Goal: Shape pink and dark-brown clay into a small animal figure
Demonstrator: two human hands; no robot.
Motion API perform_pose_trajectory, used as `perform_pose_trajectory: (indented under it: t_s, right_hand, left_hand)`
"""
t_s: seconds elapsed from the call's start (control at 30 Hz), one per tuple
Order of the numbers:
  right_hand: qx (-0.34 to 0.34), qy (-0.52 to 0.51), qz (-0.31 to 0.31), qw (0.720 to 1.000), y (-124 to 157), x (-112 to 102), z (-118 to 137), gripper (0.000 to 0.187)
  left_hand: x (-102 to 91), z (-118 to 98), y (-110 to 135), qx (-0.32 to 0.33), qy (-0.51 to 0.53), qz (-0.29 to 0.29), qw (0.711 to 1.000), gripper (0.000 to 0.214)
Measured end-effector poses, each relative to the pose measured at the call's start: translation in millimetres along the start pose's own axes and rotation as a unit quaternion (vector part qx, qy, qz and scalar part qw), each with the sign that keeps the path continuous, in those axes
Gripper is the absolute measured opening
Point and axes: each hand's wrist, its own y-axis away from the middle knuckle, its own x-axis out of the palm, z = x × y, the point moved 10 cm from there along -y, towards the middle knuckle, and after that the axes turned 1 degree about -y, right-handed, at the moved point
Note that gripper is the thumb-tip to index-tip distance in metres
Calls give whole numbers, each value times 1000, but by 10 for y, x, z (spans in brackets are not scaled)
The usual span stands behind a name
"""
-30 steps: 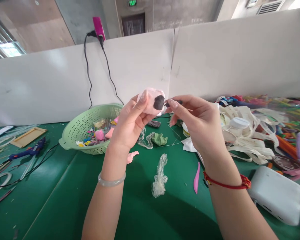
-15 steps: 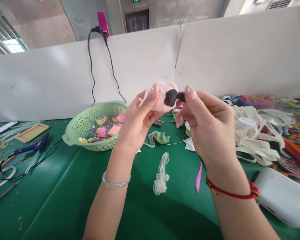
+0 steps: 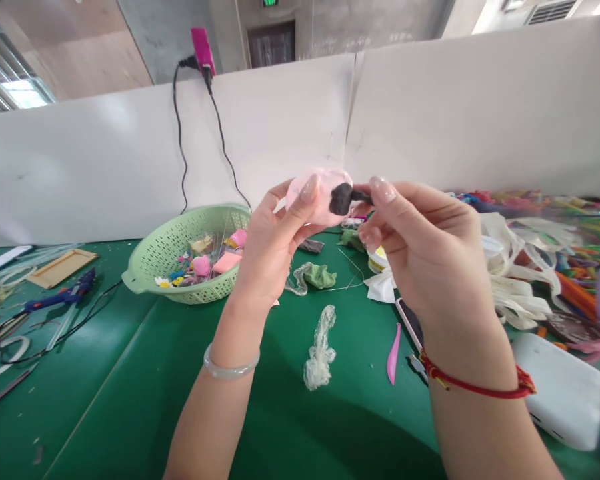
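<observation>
My left hand (image 3: 270,247) is raised above the green table (image 3: 130,400), its fingers closed around a pale pink clay lump (image 3: 320,193). A dark brown clay blob (image 3: 341,198) sticks to the lump's right side. My right hand (image 3: 425,247) pinches a small dark piece of clay (image 3: 363,196) that touches that blob. The left wrist wears a pale bangle, the right a red string bracelet.
A green plastic basket (image 3: 145,267) of small colourful trinkets stands at the left. On the table lie a lace scrap (image 3: 321,347), a pink sculpting tool (image 3: 393,353), green fabric (image 3: 325,275), a glue gun (image 3: 60,297), and a white box (image 3: 560,390). Ribbons and pipe cleaners (image 3: 570,267) pile at the right. A white partition (image 3: 455,107) rises behind.
Both hands have risen a little and come together. The right fingers' dark piece now touches the dark blob on the pink lump.
</observation>
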Motion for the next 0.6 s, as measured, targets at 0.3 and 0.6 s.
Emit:
perform_pose_trajectory:
  t_s: [0.3, 0.6]
  right_hand:
    - [33, 10, 56, 998, -28, 26, -59, 14]
    - [10, 64, 117, 991, -1, 102, 11, 20]
  left_hand:
    - [-41, -32, 9, 7, -8, -14, 1000, 35]
    - [-46, -12, -16, -8, -22, 33, 999, 32]
